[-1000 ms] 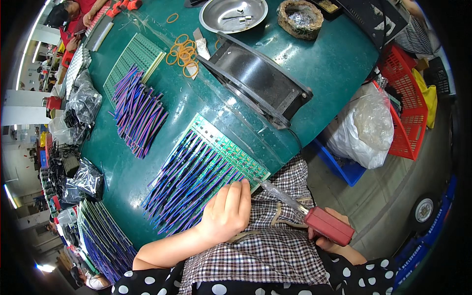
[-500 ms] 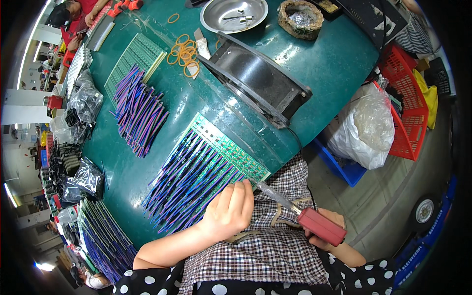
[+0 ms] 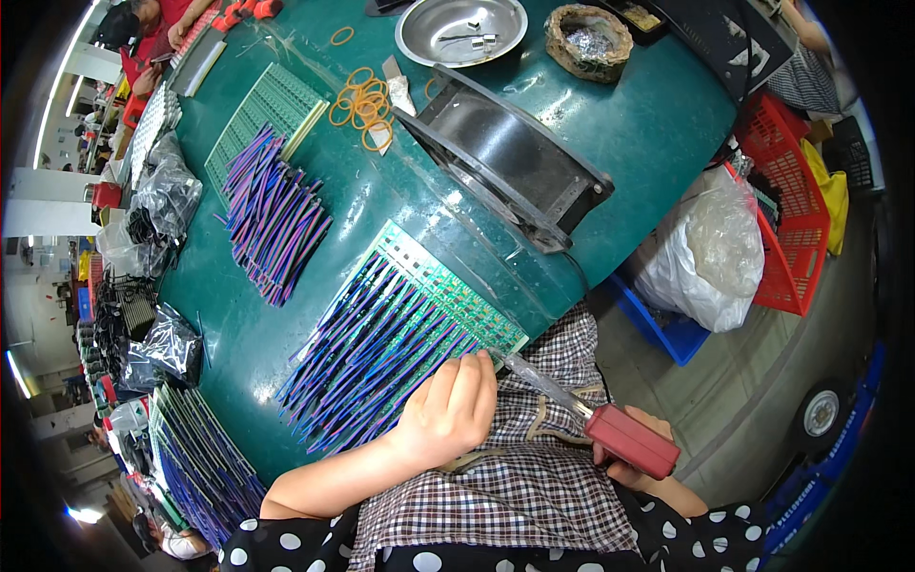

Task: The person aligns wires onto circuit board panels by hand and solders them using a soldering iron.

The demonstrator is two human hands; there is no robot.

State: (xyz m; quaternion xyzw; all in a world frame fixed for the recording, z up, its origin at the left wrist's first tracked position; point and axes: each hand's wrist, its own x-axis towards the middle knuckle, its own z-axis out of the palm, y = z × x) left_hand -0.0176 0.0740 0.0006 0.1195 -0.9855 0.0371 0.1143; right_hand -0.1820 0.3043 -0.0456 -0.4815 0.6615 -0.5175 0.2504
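Note:
A green circuit board panel (image 3: 448, 293) lies on the table in front of me, with rows of thin blue, purple and black wires (image 3: 367, 357) running off it toward the lower left. My left hand (image 3: 448, 405) is closed in a pinch at the panel's near right corner, beside the last wires; what sits between its fingertips is hidden. My right hand (image 3: 637, 448) is wrapped round the red handle of a soldering iron (image 3: 634, 440). The iron's shaft points up and left, its tip close to my left fingertips at the panel's edge.
A black fan (image 3: 515, 157) stands just beyond the panel. Farther left lie a wire bundle (image 3: 276, 219), more panels (image 3: 262, 110) and rubber bands (image 3: 362, 100). A metal bowl (image 3: 460, 33) is at the back. Wired panels (image 3: 200, 453) sit at left; red crates (image 3: 786, 210) are at right.
The whole view has shifted slightly. Both hands keep nearly the same pose, and the soldering iron's tip stays at the panel's near right corner.

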